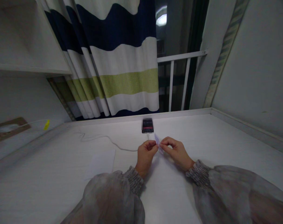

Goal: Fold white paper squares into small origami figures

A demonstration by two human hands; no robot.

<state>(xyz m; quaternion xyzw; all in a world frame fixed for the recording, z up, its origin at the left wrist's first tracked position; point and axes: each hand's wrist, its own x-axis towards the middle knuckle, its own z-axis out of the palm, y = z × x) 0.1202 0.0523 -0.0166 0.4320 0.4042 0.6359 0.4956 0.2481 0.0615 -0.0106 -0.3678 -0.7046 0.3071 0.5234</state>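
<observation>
Both my hands meet over the middle of the white desk [202, 140]. My left hand [145, 154] and my right hand [176, 151] are each pinched on a small folded piece of pale paper [158, 142], held up between the fingertips just above the desk top. Grey gathered sleeves cover both forearms.
A white sheet of paper [101, 163] lies flat to the left of my hands. A small dark device [147, 125] stands at the desk's far edge, with a white cable [104, 138] trailing left. Behind hang a striped curtain [118, 68] and a white railing [178, 77].
</observation>
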